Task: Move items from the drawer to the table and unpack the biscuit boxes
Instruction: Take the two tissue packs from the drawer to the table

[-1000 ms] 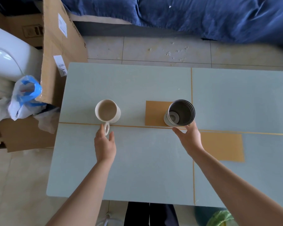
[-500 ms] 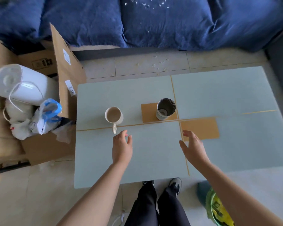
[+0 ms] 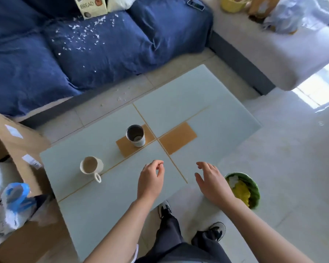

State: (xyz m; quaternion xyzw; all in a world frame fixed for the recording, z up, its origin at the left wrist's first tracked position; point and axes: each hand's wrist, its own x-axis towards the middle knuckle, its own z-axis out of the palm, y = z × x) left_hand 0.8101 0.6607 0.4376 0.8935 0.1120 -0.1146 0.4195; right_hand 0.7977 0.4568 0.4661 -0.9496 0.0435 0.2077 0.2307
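A cream mug point(image 3: 90, 166) with its handle toward me stands on the pale green table point(image 3: 198, 103) at the left. A steel tumbler point(image 3: 135, 136) stands upright on a tan patch near the table's middle. My left hand point(image 3: 150, 179) hovers over the table's near part, fingers loosely curled, holding nothing. My right hand point(image 3: 210, 180) hangs over the table's near right edge, fingers spread, empty. Neither hand touches the mug or the tumbler. No drawer or biscuit box is in view.
A blue sofa point(image 3: 84, 54) with white crumbs runs behind the table. Cardboard boxes point(image 3: 11, 137) and white bags point(image 3: 13, 204) crowd the left. A green bin point(image 3: 245, 188) with yellow contents stands on the floor by my right hand. My legs and shoes point(image 3: 165, 209) are below the table's near edge.
Both hands let go of the mug and the tumbler and drew back toward me. The view pulled away and swung right, so the table now lies at an angle.
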